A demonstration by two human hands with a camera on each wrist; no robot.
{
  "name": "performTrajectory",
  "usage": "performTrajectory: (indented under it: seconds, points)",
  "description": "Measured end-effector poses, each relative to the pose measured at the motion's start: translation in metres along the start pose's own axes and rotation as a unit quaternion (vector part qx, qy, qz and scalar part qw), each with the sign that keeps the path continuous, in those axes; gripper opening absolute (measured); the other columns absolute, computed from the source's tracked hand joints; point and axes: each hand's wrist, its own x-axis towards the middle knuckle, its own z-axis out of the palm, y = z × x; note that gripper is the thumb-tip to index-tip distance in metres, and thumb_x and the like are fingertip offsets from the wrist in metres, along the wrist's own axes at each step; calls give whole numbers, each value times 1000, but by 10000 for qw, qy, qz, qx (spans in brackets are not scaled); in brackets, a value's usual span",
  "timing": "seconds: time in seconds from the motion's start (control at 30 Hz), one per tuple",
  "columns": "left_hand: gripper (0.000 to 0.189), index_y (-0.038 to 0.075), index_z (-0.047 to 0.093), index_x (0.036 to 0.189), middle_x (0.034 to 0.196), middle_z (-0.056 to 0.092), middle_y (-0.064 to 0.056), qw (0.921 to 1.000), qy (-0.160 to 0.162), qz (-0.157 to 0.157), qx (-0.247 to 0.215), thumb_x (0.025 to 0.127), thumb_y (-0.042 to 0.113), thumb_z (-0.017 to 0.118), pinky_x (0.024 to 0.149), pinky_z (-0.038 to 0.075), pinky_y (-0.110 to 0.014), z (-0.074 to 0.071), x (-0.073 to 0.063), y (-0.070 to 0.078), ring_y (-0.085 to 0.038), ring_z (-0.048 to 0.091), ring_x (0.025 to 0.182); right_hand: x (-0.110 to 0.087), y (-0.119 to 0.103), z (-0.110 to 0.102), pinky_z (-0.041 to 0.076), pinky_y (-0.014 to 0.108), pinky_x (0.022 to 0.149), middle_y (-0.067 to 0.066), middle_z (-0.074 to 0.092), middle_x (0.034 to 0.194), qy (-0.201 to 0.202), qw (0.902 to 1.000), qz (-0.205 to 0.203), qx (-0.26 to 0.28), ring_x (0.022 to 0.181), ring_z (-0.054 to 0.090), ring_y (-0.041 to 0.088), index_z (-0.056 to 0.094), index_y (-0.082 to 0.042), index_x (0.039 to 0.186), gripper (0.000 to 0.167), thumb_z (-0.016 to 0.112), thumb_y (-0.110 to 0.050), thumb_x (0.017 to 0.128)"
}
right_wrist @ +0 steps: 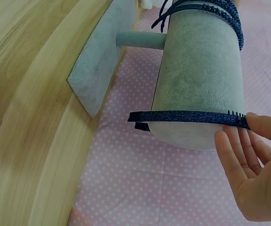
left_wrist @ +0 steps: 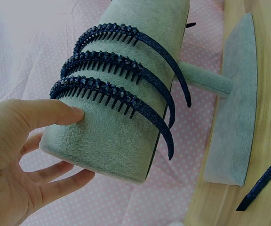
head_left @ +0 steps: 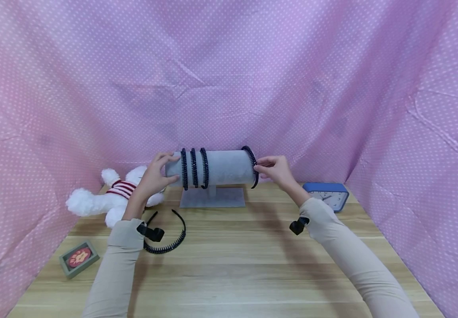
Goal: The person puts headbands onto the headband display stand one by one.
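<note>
A grey plush headband stand (head_left: 229,168), a padded roll on a post and flat base, stands at the back of the table. My left hand (head_left: 155,176) holds the roll's left end, thumb and fingers on opposite sides of it. Close beside those fingers, three dark beaded headbands (left_wrist: 109,89) with comb teeth sit side by side around the roll. At the other end, my right hand (right_wrist: 255,162) pinches another dark headband (right_wrist: 187,117) near its toothed part. That headband goes around the rim of the roll's right end, its two tips past the roll's lower side.
Another toothed headband (head_left: 165,249) lies on the wooden table (head_left: 236,274) by the left forearm. A white plush toy (head_left: 93,203) in a striped top lies behind that arm. A small framed paw picture (head_left: 78,258) is front left; a blue clock (head_left: 328,194) stands behind the right wrist.
</note>
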Motion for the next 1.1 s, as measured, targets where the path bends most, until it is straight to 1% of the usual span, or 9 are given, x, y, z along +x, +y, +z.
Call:
performTrajectory:
  seconds: [0.1,0.3,0.5,0.57,0.8,0.9,0.97,1.0,1.1]
  points:
    - [58,1,53,144,158,36,-22,10000,4,17,-6,91,2,74,115,35,-63,0,0,0,-43,34,145,-1,-1,1,63,29,67,22,76,98,-3,10000,-31,-63,71,68,3,73,10,110,27,78,-4,88]
    - [57,1,54,144,158,36,-22,10000,9,25,2,91,3,74,117,34,-62,0,1,0,-43,34,145,-2,-3,0,62,32,67,21,77,94,-20,9992,-155,-374,69,67,3,75,7,109,26,79,-7,88]
    - [58,2,54,144,158,37,-20,10000,2,8,12,91,3,74,116,35,-62,0,0,0,-43,34,145,-2,-5,1,53,19,62,22,77,96,-18,9977,-243,-634,69,64,2,74,7,110,28,80,-7,87]
    - [58,2,54,144,158,37,-20,10000,9,5,10,90,3,75,116,35,-62,0,0,-1,-42,35,145,-2,-5,1,51,17,62,23,77,96,-29,9975,-247,-661,69,64,2,74,7,110,28,80,-7,86]
    - [57,1,54,144,157,37,-21,10000,14,42,-31,90,3,75,116,34,-62,1,1,-2,-42,35,145,-1,-3,-1,52,18,63,21,76,97,-99,9962,-235,-829,71,64,5,74,3,111,27,79,-10,88]
    - [58,1,54,144,157,37,-21,10000,19,57,-16,90,2,75,116,35,-62,0,1,-2,-43,35,144,-1,-5,-2,52,22,63,22,76,98,-135,9963,-189,-829,72,65,10,74,2,112,27,79,-11,89]
    - [58,1,54,144,157,37,-21,10000,16,54,3,90,2,75,115,35,-63,0,1,-2,-43,35,144,0,-6,-2,53,22,63,22,76,98,-142,9962,-187,-839,71,66,9,74,2,113,28,79,-11,89]
    - [58,1,54,144,157,37,-21,10000,18,53,4,90,2,75,115,35,-63,0,1,-2,-43,35,144,1,-6,-3,53,22,63,22,76,98,-151,9961,-192,-846,71,67,12,74,2,113,28,79,-11,89]
    - [57,1,54,144,157,36,-21,10000,9,44,-4,91,2,74,115,35,-63,0,0,-1,-43,35,144,3,-8,-5,54,20,65,23,76,99,-190,9957,-258,-874,71,67,8,74,3,114,29,79,-10,89]
